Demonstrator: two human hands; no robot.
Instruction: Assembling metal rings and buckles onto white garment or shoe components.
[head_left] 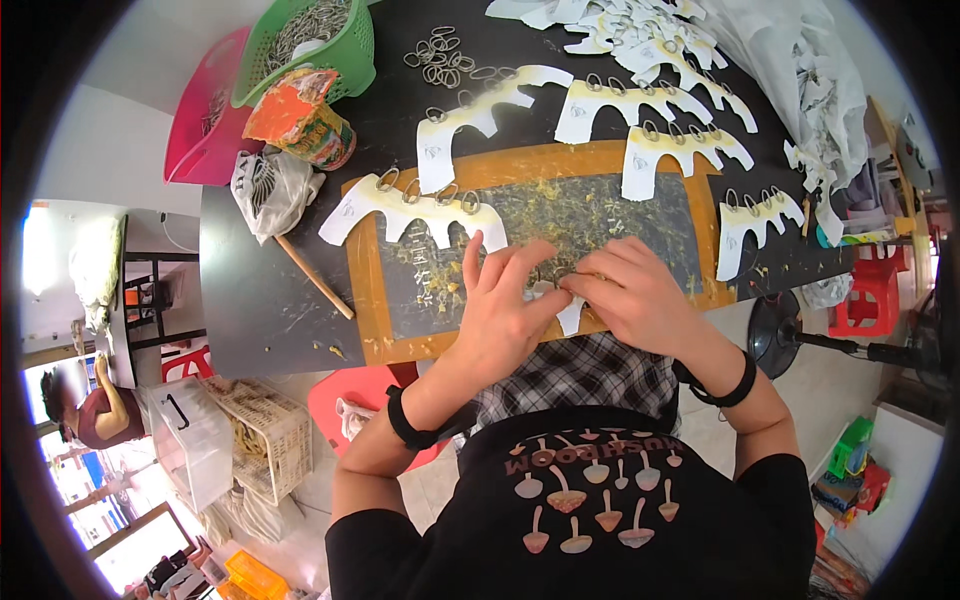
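Near the front edge of the black table, my left hand (505, 312) and my right hand (630, 298) meet over a small white cut-out piece (571, 318). Thumbs and forefingers pinch at its upper edge, and my fingers hide most of it. Beside my left hand lies a white scalloped piece (410, 212) with oval metal rings along its yellowed edge. Similar pieces with rings lie beyond my hands, one of them a white piece (672, 163) past my right hand. Under my hands is a dark, yellow-smeared sheet framed with brown tape (370, 290).
Loose metal rings (437, 58) lie at the back, near a green basket (355, 60) of rings. A pink basket (190, 130), an orange tub (320, 135), a white bag (270, 195) and a wooden stick (315, 278) are at left. White pieces (650, 30) pile up at the far right.
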